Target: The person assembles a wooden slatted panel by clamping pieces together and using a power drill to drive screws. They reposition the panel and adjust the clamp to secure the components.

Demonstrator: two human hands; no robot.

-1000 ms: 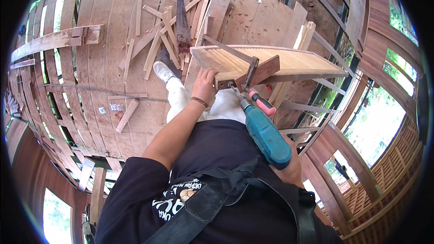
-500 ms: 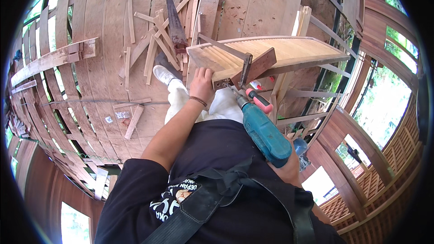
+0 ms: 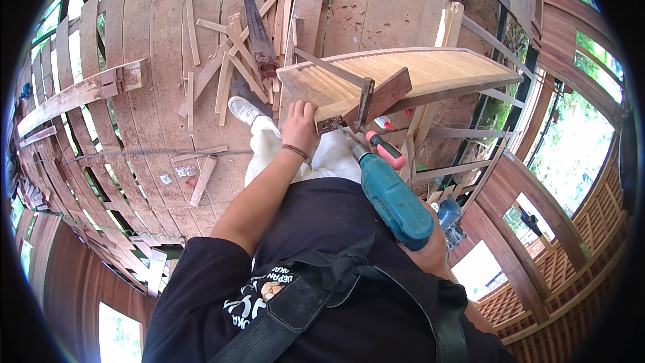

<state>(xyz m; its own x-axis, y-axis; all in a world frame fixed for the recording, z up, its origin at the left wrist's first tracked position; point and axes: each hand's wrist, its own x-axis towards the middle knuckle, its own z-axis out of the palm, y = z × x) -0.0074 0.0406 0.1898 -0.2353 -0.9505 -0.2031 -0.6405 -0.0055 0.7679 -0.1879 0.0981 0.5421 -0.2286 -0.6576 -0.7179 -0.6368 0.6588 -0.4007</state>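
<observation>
A pale slatted wooden panel (image 3: 430, 67) with a curved edge lies across in front of me. My left hand (image 3: 300, 126) grips its near left corner, fingers curled over the edge. A bar clamp (image 3: 364, 102) with a pink and black handle (image 3: 386, 150) presses a reddish-brown wood block (image 3: 390, 93) against the panel. In my right hand (image 3: 433, 250) is a teal power drill (image 3: 395, 198), held at its rear; the fingers are largely hidden behind its body. Its bit points at the panel's end face, close to a dark, rough recess (image 3: 330, 124). Whether the tip touches the wood I cannot tell.
A handsaw (image 3: 261, 37) lies on a pile of thin wood strips (image 3: 232, 47) on the plank floor (image 3: 164, 104). Curved board (image 3: 80, 97) at the left. Metal rails (image 3: 500, 40) and a blue container (image 3: 449, 213) stand to the right. My shoe (image 3: 246, 110) is beside the pile.
The view has shifted slightly. Both hands, the drill and the clamped panel keep nearly the same places relative to each other.
</observation>
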